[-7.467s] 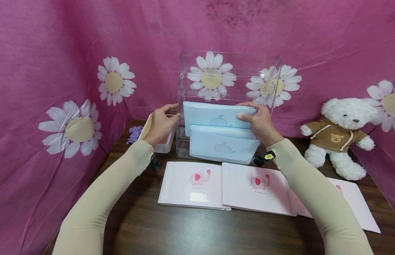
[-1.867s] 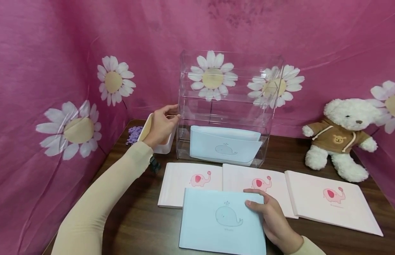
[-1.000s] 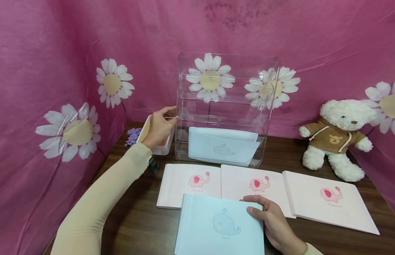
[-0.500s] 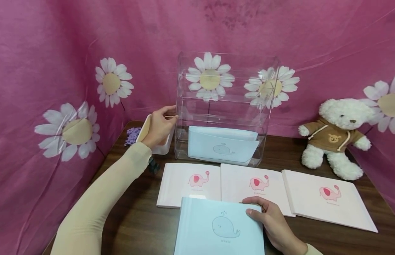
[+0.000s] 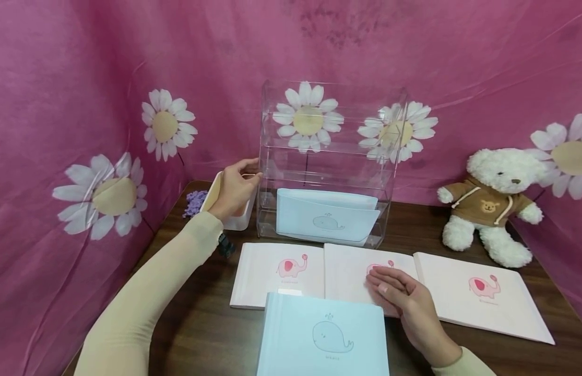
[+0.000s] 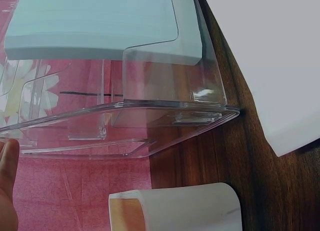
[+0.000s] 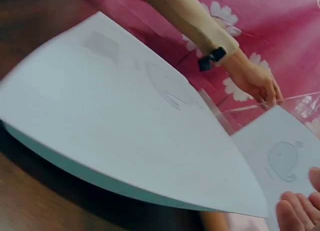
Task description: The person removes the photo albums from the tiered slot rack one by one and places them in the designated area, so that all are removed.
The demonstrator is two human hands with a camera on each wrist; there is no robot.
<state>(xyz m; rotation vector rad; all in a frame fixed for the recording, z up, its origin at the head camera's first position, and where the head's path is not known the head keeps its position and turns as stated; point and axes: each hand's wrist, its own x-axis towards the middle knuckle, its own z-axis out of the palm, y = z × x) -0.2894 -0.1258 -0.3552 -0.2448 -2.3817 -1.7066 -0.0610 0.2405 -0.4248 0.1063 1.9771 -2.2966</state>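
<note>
In the head view, a pale blue booklet with a whale on its cover (image 5: 291, 339) lies at the near side of the table, cut off by the frame's bottom edge. My right hand (image 5: 415, 305) is just right of it, fingers straight and holding nothing, over the middle pink elephant booklet (image 5: 347, 277). At the back, my left hand (image 5: 236, 188) grips the left side of a clear tiered rack (image 5: 263, 151), thumb in front. Another blue whale booklet (image 5: 297, 222) leans in the rack's lowest tier. The right wrist view has the near blue booklet (image 7: 110, 111) large, fingertips (image 7: 292, 213) apart from it.
Two more pink elephant booklets, left (image 5: 258, 271) and right (image 5: 446, 292), flank the middle one in a row. A white bin (image 5: 241, 222) and purple flowers (image 5: 195, 203) stand left of the rack. A white teddy bear (image 5: 495, 172) in a brown hoodie sits at right.
Earlier my right hand took a blue booklet out of the rack's second tier and brought it to the near side. Now it has let go and moved right and up. My left hand stayed.
</note>
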